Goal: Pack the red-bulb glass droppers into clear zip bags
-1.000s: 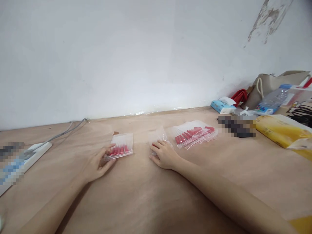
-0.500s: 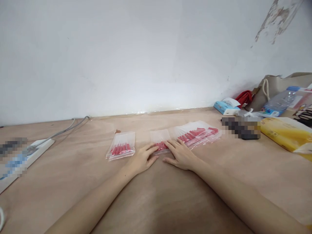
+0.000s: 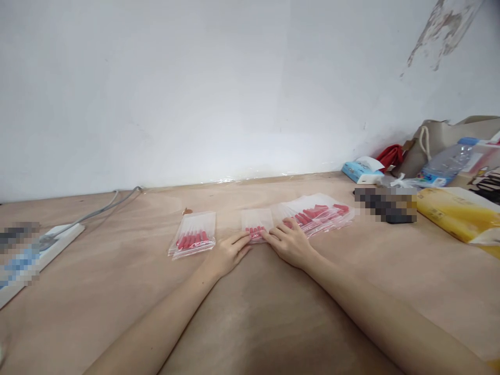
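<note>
Near the middle of the frame: left hand [image 3: 225,253] and right hand [image 3: 291,244], both flat with fingers spread, gripping nothing, fingertips pressing the near edge of a small clear bag [image 3: 257,225] of red-tipped sticks. Slippery plastic, so a hard push could slide it away or bump the spread-out bags [image 3: 318,212] just to the right. Left of center, another bag stack [image 3: 193,235] with red sticks inside. Farther, upper right: tissue pack [image 3: 361,170], water bottle [image 3: 447,164], tan tote bag [image 3: 441,135], insides hidden.

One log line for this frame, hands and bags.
left hand: on middle bag | right hand: same bag | left bag: untouched
</note>
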`<move>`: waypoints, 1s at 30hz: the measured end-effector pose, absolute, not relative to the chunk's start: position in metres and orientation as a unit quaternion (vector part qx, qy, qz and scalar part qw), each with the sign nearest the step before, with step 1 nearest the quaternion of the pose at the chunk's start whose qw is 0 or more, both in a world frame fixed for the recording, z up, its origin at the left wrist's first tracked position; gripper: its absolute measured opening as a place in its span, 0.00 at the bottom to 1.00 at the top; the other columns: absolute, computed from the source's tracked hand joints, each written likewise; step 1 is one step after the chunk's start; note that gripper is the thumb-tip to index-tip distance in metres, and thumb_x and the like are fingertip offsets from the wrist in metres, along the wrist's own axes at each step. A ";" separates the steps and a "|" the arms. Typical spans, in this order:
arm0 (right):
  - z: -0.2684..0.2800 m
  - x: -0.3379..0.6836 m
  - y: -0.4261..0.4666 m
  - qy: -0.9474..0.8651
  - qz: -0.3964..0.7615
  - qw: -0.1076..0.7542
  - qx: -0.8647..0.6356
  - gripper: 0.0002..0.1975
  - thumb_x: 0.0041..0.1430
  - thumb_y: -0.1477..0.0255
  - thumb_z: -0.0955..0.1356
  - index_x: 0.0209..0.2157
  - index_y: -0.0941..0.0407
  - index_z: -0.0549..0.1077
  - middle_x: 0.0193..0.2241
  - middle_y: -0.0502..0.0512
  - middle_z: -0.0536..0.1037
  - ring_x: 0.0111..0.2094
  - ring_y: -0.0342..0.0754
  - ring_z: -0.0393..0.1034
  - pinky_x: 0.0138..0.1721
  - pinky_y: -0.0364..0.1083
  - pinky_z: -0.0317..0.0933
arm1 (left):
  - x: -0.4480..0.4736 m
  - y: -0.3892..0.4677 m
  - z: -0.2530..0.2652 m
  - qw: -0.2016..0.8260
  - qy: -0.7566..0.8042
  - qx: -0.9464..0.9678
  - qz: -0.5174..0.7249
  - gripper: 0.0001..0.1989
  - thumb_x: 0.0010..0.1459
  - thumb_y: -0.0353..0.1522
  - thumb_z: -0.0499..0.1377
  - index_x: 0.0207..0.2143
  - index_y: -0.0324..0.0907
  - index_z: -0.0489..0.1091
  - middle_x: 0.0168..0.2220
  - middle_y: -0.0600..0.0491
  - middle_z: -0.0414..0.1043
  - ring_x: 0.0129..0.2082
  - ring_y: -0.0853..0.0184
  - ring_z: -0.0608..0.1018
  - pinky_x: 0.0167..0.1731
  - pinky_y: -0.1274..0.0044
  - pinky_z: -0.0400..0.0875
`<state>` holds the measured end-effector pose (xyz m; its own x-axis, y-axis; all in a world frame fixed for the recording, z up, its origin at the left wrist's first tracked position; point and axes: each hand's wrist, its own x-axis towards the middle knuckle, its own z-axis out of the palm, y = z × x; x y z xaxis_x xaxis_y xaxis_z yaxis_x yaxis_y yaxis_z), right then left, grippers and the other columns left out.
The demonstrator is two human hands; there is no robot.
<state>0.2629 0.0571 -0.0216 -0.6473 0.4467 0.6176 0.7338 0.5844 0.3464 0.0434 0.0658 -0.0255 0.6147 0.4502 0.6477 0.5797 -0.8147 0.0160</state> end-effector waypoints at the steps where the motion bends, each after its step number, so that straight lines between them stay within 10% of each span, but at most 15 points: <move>1: -0.022 0.262 0.058 -0.860 -0.296 0.242 -0.337 0.11 0.59 0.77 0.60 0.41 0.56 0.70 0.29 0.53 0.74 0.32 0.45 0.61 0.45 0.51 0.48 | 0.043 0.066 -0.026 0.111 -0.286 -0.894 -0.325 0.10 0.61 0.31 0.51 0.42 0.40 0.69 0.42 0.49 0.73 0.40 0.66 0.76 0.41 0.73 0.73; 9: -0.025 0.257 0.065 -0.846 -0.309 0.226 -0.372 0.10 0.56 0.80 0.61 0.24 0.58 0.71 0.22 0.52 0.71 0.28 0.44 0.61 0.46 0.52 0.46 | 0.040 0.070 -0.022 0.184 -0.265 -0.908 -0.268 0.10 0.61 0.26 0.49 0.36 0.39 0.70 0.38 0.49 0.74 0.35 0.64 0.77 0.36 0.72 0.73; 30: -0.019 0.260 0.056 -0.851 -0.279 0.278 -0.347 0.10 0.59 0.74 0.60 0.33 0.55 0.73 0.26 0.52 0.73 0.33 0.44 0.61 0.46 0.51 0.47 | 0.039 0.069 -0.018 0.231 -0.264 -0.899 -0.261 0.11 0.61 0.26 0.49 0.36 0.41 0.70 0.38 0.51 0.75 0.35 0.66 0.77 0.35 0.75 0.73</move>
